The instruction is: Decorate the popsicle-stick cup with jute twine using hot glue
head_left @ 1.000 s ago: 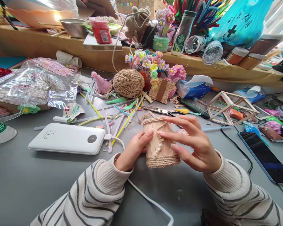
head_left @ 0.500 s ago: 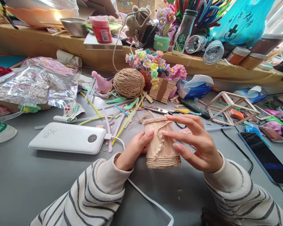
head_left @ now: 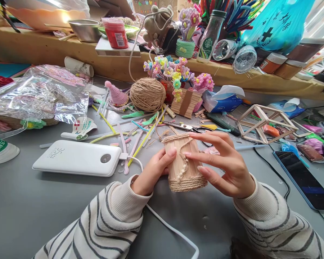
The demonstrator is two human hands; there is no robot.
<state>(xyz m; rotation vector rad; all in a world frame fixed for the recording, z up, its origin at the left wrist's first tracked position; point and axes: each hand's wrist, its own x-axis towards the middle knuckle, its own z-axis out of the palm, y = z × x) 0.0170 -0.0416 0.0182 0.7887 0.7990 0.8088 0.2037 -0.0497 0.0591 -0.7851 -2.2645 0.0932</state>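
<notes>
My left hand point(head_left: 156, 168) grips a small cup of wooden craft sticks point(head_left: 175, 167) from its left side, thumb on the front. Jute twine point(head_left: 187, 184) is wound round the cup's lower end, and a thinner band circles the top. Down the front runs a loose, knotted piece of twine point(head_left: 184, 165). The cup is held tilted above the grey table. My right hand point(head_left: 224, 163) has its fingers spread at the cup's right side. One fingertip touches the top rim, another rests by the twine piece, and the thumb lies near the right edge.
Behind the cup lie scissors point(head_left: 185, 127), a ball of jute twine point(head_left: 148, 94) and a bundle of craft sticks point(head_left: 186, 103). A white power bank point(head_left: 77, 158) with a cable sits at left. On the right are a phone point(head_left: 306, 180) and a stick frame point(head_left: 264, 124).
The cup has tilted slightly, its lower end shifting a little up and to the right. Both hands keep nearly the same places.
</notes>
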